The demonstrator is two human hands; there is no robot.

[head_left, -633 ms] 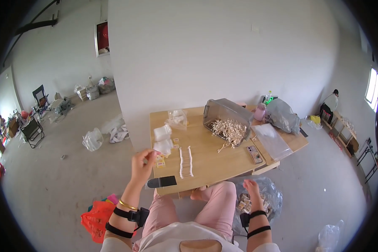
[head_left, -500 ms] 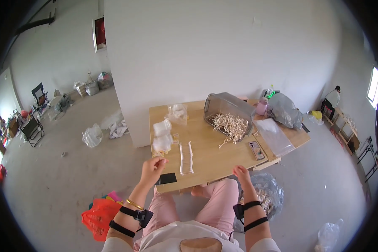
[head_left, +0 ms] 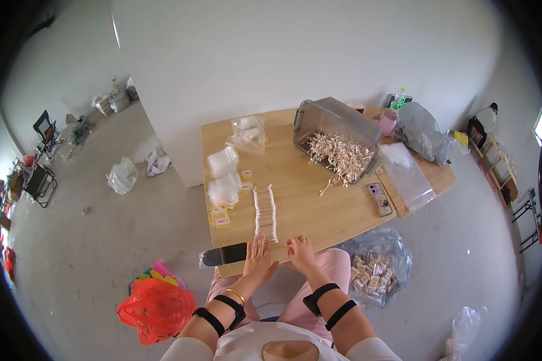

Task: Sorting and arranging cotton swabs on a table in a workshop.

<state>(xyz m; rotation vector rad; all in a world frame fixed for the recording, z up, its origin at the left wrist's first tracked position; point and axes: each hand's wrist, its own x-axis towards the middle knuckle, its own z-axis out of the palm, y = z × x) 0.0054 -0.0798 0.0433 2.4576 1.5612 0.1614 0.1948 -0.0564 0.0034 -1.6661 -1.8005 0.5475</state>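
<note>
Two hands flat at the bench's near edge — your left hand [head_left: 259, 257] and right hand [head_left: 300, 253], holding nothing, flank the row of sticks [head_left: 264, 212]. Light, brittle, loose — take them by the ends.

Both hands, palms down, side by side.
Left hand [head_left: 258, 257] flat, fingers spread; right hand [head_left: 300, 252] loosely curled; forearms extended forward.

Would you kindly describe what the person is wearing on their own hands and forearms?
Both hands are bare. The left hand has a thin gold bangle at the wrist and two black bands on the forearm. The right hand has two black bands on its forearm. Short whitish sleeves show at the lower edge.
</note>
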